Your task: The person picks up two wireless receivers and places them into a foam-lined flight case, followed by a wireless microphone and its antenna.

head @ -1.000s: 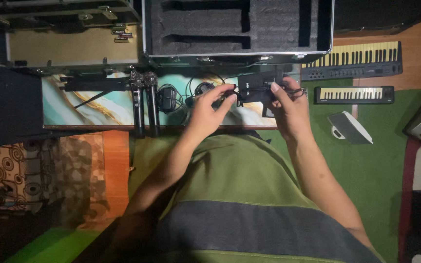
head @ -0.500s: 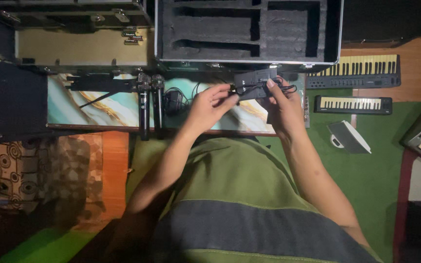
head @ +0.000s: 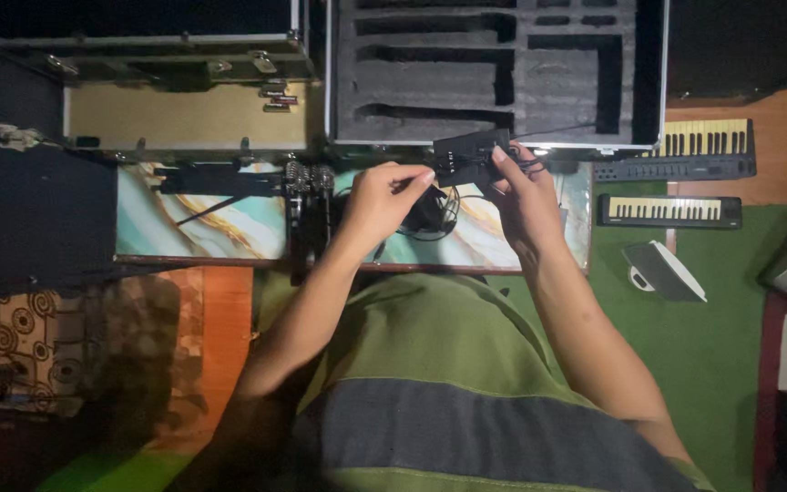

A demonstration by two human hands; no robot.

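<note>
Both hands up over the marbled table, the right hand clamped around a small black box with its tangled cable half lost in shadow, left hand fingers pinching at its edge, exact grip hard to read.

A home music room, seen from above: two small keyboards lie on the floor at two o'clock, an open foam-lined equipment case sits at twelve, and microphones rest on a low marble-patterned table over green carpet.
</note>
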